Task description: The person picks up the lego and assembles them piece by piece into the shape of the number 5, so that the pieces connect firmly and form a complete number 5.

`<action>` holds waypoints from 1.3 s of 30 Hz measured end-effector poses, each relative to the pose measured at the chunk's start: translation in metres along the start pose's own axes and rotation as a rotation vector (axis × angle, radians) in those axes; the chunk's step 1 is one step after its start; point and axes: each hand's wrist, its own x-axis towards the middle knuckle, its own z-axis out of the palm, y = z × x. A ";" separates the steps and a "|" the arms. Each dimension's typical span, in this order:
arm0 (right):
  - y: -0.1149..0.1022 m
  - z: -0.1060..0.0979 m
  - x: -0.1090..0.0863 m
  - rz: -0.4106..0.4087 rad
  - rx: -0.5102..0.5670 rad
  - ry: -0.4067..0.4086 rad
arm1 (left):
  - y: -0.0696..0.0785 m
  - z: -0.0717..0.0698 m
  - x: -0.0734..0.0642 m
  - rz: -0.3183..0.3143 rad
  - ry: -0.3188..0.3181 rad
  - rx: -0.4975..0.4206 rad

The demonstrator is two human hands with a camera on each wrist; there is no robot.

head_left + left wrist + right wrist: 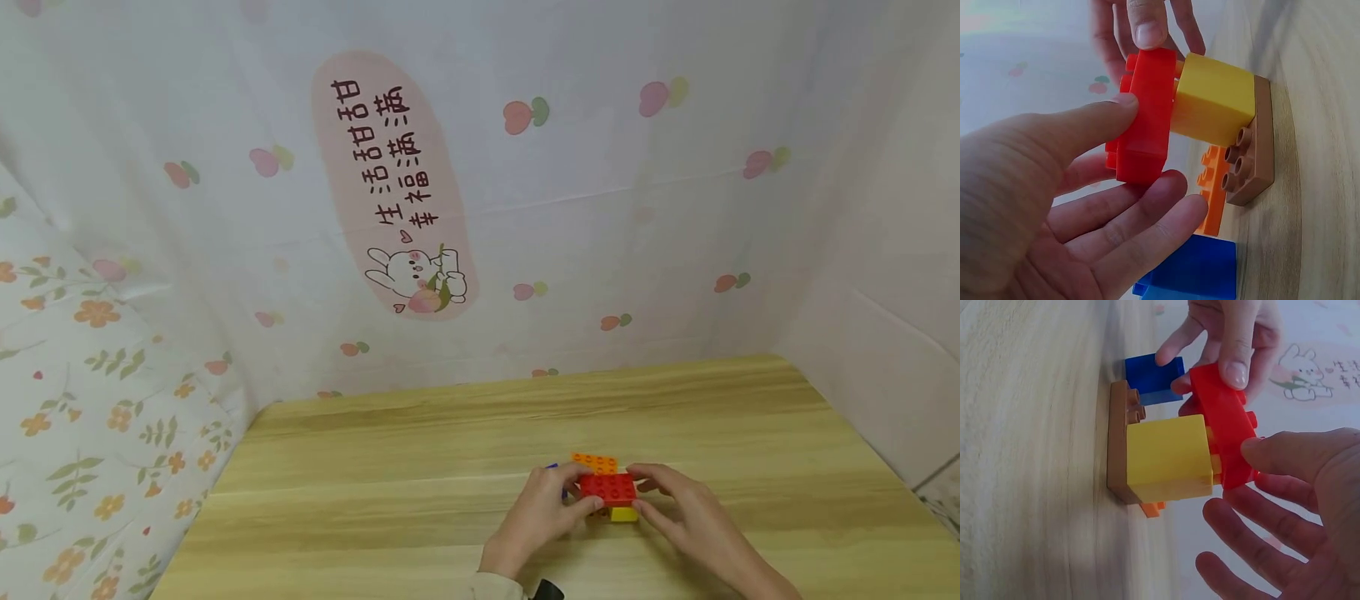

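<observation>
A red building brick [609, 490] is held between the two hands, overlapping the top of a yellow block [1216, 97]. My left hand [536, 512] grips its left end, thumb on the near side and fingers behind. At the other end my right hand [693, 521] pinches it with the thumb and a finger; its lower fingers are spread in the right wrist view. The brick tilts slightly over the yellow block's studs, with a gap on one side in the left wrist view. Beneath, the yellow block stands at one end of a brown studded base brick [1263, 144].
An orange studded brick [596, 461] lies just behind the build. Close to the left fingers is a blue block [1200, 269]. Everything rests on a wood-grain table [360, 492], with a patterned cloth [570, 208] hanging behind.
</observation>
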 end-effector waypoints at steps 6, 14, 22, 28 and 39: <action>0.002 0.000 0.000 -0.026 0.011 -0.013 | -0.001 0.001 0.000 0.004 -0.012 0.009; 0.007 0.000 -0.002 -0.033 0.120 -0.054 | 0.001 0.002 0.000 0.000 0.005 0.024; 0.009 -0.002 -0.002 -0.027 0.085 -0.074 | 0.003 0.002 0.001 0.033 0.011 0.007; 0.007 -0.002 -0.002 -0.035 0.059 -0.065 | 0.002 0.003 0.001 0.037 0.016 -0.010; 0.009 -0.002 -0.003 -0.047 0.036 -0.047 | 0.005 0.004 0.001 0.002 0.021 0.001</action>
